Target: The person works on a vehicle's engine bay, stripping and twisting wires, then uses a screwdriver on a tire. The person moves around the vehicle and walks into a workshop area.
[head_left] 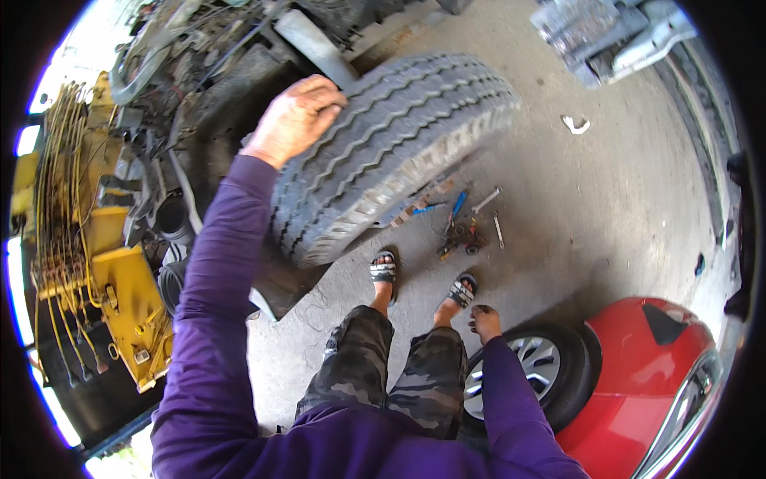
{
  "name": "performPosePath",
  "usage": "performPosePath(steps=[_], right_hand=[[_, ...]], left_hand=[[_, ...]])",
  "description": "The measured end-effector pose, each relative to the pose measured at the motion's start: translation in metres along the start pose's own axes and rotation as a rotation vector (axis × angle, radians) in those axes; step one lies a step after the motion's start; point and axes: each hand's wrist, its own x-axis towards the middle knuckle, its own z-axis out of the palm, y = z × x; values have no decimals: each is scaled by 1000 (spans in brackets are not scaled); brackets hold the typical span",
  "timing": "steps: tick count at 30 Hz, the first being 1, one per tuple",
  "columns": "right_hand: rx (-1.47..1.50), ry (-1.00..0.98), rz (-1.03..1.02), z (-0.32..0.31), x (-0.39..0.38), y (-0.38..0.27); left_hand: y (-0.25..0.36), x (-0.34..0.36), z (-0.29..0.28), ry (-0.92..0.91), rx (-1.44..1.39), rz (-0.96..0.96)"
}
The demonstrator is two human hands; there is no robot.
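Note:
My left hand (299, 120) is raised over the inner side of a large truck tyre (399, 120) with a zigzag tread. Its fingers are curled and pressed together. Whether they touch the rubber or hold something small cannot be made out. Beside the fingers, a grey metal cylinder (315, 48) slants out of the machinery. Low on the right, my right hand (484, 323) hangs near the wheel (533, 369) of a red car. Those fingers are curled inward, and the palm is hidden.
Wrenches (487, 199), a blue-handled tool (457, 205) and dark small parts (461, 239) lie on the concrete before my sandals. A yellow frame with hoses (128, 295) stands at left, the red car (638, 375) at right. Metal panels (614, 36) lie at far right.

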Motion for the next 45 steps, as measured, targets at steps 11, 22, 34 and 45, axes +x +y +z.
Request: performPosePath(steps=[11,22,34,45], right_hand=[[49,0,-194,11,49,93],[204,126,88,-92,53,77],[31,-11,114,-92,81,128],[-254,-89,-44,-141,26,-18]], left_hand=[[-26,15,-26,-317,-401,-453],[230,-41,301,-448,-420,-516],[202,-194,509,-456,-468,-1031],[334,-272,198,-745,-540,-996]])
